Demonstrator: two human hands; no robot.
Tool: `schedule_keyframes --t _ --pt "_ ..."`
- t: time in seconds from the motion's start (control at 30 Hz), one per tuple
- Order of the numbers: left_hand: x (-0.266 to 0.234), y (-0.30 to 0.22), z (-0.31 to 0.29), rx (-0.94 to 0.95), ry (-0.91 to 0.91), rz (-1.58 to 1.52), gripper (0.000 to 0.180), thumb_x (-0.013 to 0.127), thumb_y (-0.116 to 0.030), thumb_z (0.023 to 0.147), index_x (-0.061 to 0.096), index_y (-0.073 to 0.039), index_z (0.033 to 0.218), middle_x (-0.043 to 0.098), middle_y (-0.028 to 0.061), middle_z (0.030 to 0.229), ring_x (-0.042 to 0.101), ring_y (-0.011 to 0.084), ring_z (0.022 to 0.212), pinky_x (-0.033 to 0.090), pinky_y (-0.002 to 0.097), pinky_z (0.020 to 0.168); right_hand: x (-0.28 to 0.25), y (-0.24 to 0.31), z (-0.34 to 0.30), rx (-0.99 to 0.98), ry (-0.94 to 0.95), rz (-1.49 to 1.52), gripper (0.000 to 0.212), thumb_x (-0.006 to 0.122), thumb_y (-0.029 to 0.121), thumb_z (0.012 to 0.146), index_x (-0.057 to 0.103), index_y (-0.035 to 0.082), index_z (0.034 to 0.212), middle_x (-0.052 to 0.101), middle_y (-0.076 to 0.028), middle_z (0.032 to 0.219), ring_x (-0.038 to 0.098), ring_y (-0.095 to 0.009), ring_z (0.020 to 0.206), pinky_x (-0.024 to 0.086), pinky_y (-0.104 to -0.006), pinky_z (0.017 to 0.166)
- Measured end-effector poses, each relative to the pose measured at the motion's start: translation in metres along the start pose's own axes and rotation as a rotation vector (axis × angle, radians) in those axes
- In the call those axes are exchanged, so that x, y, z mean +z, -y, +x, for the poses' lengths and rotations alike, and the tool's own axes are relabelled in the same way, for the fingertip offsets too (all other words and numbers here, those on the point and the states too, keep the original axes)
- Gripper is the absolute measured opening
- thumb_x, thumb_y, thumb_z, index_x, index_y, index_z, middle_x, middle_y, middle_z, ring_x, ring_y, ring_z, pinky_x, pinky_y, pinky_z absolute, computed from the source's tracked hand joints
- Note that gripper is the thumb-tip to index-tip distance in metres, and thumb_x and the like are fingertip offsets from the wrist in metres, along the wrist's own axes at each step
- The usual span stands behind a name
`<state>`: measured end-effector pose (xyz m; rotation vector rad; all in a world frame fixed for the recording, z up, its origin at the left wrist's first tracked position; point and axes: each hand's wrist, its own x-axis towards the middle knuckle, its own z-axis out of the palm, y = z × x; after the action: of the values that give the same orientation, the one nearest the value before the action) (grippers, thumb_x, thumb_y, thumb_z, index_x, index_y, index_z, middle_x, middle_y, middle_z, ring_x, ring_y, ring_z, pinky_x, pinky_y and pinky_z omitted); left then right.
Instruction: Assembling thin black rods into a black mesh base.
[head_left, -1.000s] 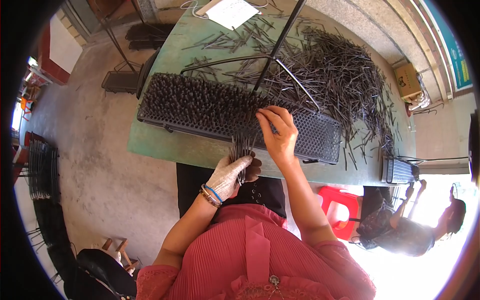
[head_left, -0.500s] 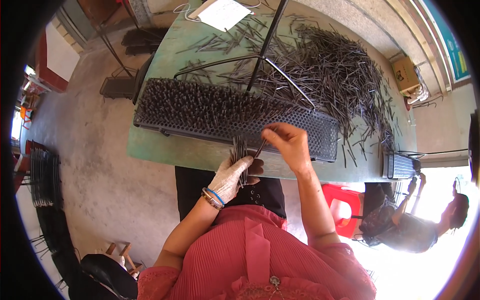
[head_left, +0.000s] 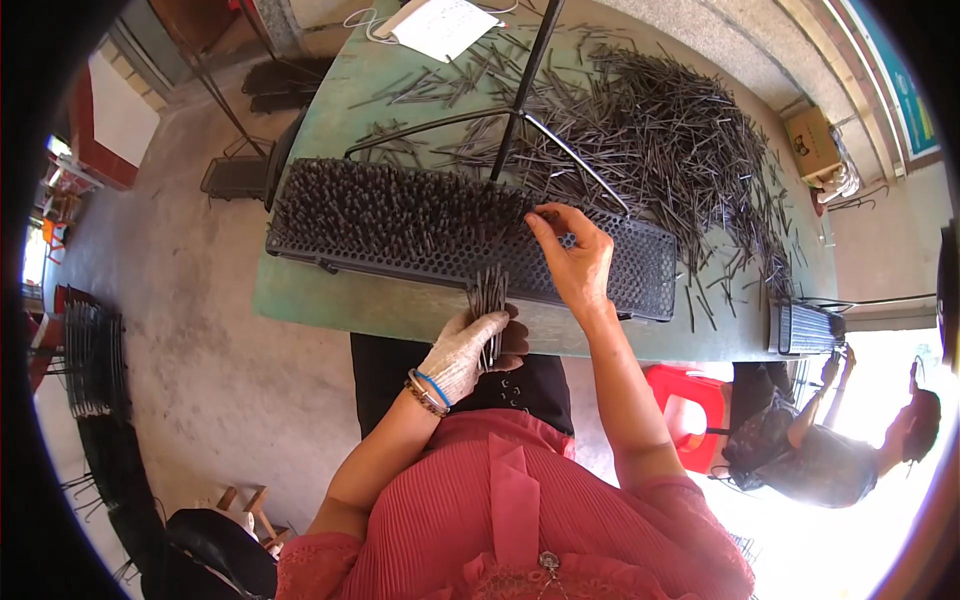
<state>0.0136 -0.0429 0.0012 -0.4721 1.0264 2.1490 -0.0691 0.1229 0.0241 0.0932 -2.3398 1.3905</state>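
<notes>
We are midway through filling the perforated black tray (head_left: pixel 640 262) along the near edge of the green table (head_left: pixel 320 300). Our gloved left hand (head_left: pixel 462 350) is closed around a bundle of thin dark rods (head_left: pixel 489 300); our bare right hand (head_left: pixel 575 260) pinches at the tray's right half, though we cannot tell whether it holds 1 rod. Next calls for careful aiming into an empty hole.

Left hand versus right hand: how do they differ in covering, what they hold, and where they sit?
The left hand wears a pale work glove; the right hand is bare. The left hand grips a bundle of dark rods upright; the right hand's fingers pinch at a single spot on the black perforated tray. The left hand sits at the table's near edge, the right over the tray. Both belong to the same person.
</notes>
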Motion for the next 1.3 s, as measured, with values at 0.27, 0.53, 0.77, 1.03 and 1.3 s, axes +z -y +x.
schedule_keyframes --t 0.27,0.53,0.77,1.03,1.3 --pt "-0.006 0.003 0.001 0.035 0.041 0.028 0.035 0.057 -0.021 0.096 0.051 0.0 0.123 0.068 0.0141 0.099 0.068 0.0205 0.078 0.058 0.0312 0.064 0.003 0.0 0.004 -0.194 0.058 -0.105 0.017 0.076 0.007 0.082 0.071 0.002 0.097 0.071 -0.008 0.083 0.065 -0.012 0.073 0.051 -0.0265 0.068" --pt "-0.001 0.001 0.0 0.067 -0.01 0.028 0.025 0.059 -0.021 0.095 0.056 -0.004 0.113 0.068 0.0089 0.097 0.066 0.0159 0.08 0.055 0.0293 0.068 0.007 -0.004 0.002 -0.275 0.058 -0.15 0.017 0.076 0.008 0.08 0.071 0.002 0.095 0.07 -0.01 0.085 0.065 -0.019 0.074 0.051 -0.0301 0.069" --pt "-0.001 0.002 -0.001 0.077 -0.072 0.135 0.029 0.06 -0.021 0.095 0.057 -0.002 0.117 0.068 0.0087 0.094 0.066 0.0147 0.077 0.053 0.0252 0.064 0.007 -0.004 0.002 -0.25 0.06 -0.131 0.016 0.076 0.009 0.08 0.071 0.004 0.094 0.07 -0.009 0.084 0.063 -0.022 0.076 0.05 -0.0329 0.071" --pt "-0.001 0.001 0.0 0.084 -0.092 0.137 0.027 0.061 -0.019 0.094 0.058 -0.003 0.116 0.067 0.008 0.092 0.064 0.0127 0.074 0.05 0.0235 0.058 0.011 -0.013 0.004 -0.299 0.101 -0.151 0.018 0.076 0.011 0.079 0.07 0.005 0.094 0.07 -0.008 0.087 0.062 -0.029 0.08 0.047 -0.036 0.077" --pt "-0.003 -0.002 -0.002 0.064 -0.085 0.122 0.028 0.061 -0.018 0.094 0.057 -0.003 0.117 0.068 0.0082 0.092 0.065 0.013 0.074 0.05 0.0233 0.059 0.015 -0.015 -0.002 -0.364 0.049 -0.172 0.017 0.078 0.008 0.076 0.073 0.005 0.092 0.071 -0.008 0.091 0.064 -0.025 0.082 0.048 -0.0327 0.075"
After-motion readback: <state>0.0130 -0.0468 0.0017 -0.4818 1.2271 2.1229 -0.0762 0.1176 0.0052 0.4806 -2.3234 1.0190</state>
